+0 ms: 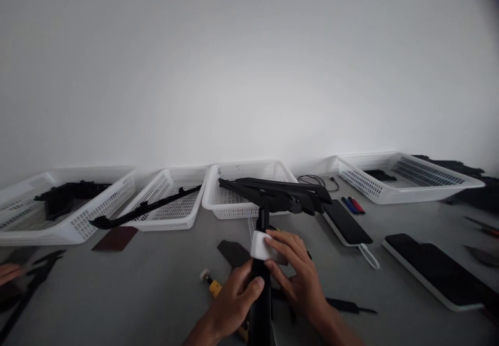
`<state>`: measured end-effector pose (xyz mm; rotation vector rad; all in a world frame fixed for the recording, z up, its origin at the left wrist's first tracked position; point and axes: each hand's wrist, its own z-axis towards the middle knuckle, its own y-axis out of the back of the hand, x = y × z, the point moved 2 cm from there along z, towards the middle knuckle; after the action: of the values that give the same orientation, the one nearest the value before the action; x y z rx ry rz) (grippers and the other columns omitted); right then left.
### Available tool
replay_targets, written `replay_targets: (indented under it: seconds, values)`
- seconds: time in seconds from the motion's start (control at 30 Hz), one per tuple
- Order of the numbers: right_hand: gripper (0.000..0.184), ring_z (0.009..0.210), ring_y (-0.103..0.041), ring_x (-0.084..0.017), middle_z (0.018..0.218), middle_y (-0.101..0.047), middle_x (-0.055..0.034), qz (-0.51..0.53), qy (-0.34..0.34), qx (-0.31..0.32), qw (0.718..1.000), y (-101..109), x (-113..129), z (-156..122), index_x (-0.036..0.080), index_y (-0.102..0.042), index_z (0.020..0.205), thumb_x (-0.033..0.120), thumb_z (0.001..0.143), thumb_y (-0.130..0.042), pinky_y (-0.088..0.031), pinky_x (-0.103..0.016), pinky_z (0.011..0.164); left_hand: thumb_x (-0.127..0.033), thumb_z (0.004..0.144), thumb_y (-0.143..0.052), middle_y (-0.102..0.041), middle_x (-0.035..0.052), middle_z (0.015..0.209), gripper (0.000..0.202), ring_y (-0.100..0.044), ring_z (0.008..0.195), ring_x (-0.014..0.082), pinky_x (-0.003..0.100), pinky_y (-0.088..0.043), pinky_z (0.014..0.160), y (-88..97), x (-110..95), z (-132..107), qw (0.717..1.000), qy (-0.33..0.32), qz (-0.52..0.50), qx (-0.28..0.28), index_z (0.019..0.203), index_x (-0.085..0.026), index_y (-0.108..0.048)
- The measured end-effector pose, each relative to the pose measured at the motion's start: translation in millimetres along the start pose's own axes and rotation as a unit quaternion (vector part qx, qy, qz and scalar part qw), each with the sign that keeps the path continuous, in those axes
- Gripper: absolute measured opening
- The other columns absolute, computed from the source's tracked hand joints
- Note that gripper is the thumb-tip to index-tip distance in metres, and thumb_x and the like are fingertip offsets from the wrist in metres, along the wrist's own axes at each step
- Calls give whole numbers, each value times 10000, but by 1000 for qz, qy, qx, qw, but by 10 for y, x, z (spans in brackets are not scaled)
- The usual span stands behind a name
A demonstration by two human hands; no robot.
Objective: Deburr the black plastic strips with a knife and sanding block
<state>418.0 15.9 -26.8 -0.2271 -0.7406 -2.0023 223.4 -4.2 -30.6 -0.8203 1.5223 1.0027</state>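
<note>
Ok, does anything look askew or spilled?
A long black strip juts past the left rim of the second white basket from the left, and black strips overhang the third basket, so both look askew. No spill shows.

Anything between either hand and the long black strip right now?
Nothing visible separates the left hand from the black strip; it grips it directly. At the right hand, a white block lies across the strip, between the fingers and it.
</note>
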Motion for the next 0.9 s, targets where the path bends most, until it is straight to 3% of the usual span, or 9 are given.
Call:
replay_targets:
  seconds: [0.1, 0.2, 0.3, 0.47, 0.6, 0.77, 0.9]
  values:
    - [347, 1183, -713, -299, 1322, -765, -90, -14, -31, -25, 999, 13, -22, 3, 312, -701, 1382, 234, 1046, -666, -579, -470, 969, -646, 1008, -541, -712, 118, 1455, 651, -598, 1374, 374, 483, -421, 1202, 2, 69, -6, 1000, -6, 0, 11, 1478, -209, -654]
    - [394, 1229, -685, -299, 1381, -741, -91, 3, 1, -4, 1000, 11, 10, -13, 314, -671, 1435, 229, 1051, -651, -568, -479, 1003, -623, 1007, -546, -722, 133, 1425, 627, -607, 1340, 379, 484, -451, 1161, 2, 121, -14, 998, 7, 58, 8, 1452, -198, -668]
    - [375, 1223, -678, -300, 1375, -740, -89, -5, 9, 10, 1000, 23, -15, -10, 311, -679, 1423, 241, 1056, -648, -555, -487, 1007, -616, 1003, -549, -760, 128, 1296, 600, -645, 1231, 356, 446, -491, 1090, -8, 93, -13, 997, -4, 74, 11, 1397, -187, -696]
    - [324, 1203, -673, -301, 1332, -729, -114, -42, -62, -48, 996, 82, -137, 13, 293, -685, 1394, 251, 1079, -625, -561, -485, 979, -625, 1021, -516, -737, 53, 948, 551, -646, 930, 263, 344, -527, 868, -50, -39, 3, 997, -31, 48, 57, 1259, -179, -734]
    - [330, 1239, -659, -301, 1371, -723, -101, -20, -35, -13, 999, 55, -133, 21, 317, -690, 1404, 268, 1090, -604, -565, -495, 1004, -597, 999, -553, -679, 35, 881, 484, -604, 884, 243, 314, -496, 805, -60, -69, -7, 996, -28, 53, 66, 1176, -184, -733]
    - [290, 1148, -667, -296, 1283, -734, -114, -67, -82, -82, 991, 112, -198, 47, 292, -716, 1361, 296, 1085, -627, -582, -472, 932, -609, 983, -571, -652, 27, 890, 465, -567, 842, 220, 302, -471, 779, -76, -39, -15, 994, -32, 54, 91, 1094, -182, -718]
    - [268, 1140, -670, -287, 1261, -728, -109, -46, -58, -51, 996, 99, -171, 44, 290, -725, 1336, 310, 1082, -640, -581, -466, 940, -645, 977, -565, -581, 6, 815, 482, -504, 759, 189, 284, -426, 706, -92, -43, -7, 994, -30, 51, 94, 1013, -181, -690]
